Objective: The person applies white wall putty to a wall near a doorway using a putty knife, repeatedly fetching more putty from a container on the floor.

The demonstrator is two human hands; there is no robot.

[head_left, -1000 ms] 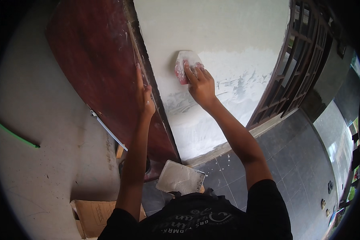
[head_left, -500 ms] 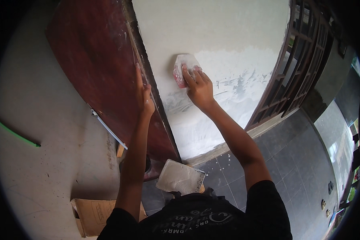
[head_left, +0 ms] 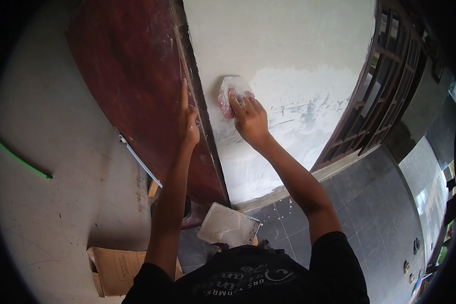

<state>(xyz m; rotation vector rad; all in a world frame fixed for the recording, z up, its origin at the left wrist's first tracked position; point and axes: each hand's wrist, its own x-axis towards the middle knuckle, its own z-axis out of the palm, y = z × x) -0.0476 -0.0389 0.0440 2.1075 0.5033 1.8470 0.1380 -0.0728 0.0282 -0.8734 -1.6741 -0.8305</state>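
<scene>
My right hand is closed around a putty spreader, a flat red-edged blade smeared with white filler. Its face is against the pale wall, at the left end of a patch of white putty with grey streaks. Against the edge of the dark red door lies my left hand, fingers stretched upward and thumb apart. I see no tool in it. Below, close to my body, a tray of white putty sits low over the floor.
A barred window with a brown frame borders the wall on the right. Grey floor tiles carry white drips. A cardboard box stands at lower left, and a green hose lies farther left. A pale rod is beside the door.
My right hand has slid the spreader a little left along the wall, toward the door frame. My left hand stays on the door edge. The whole view has shifted slightly.
</scene>
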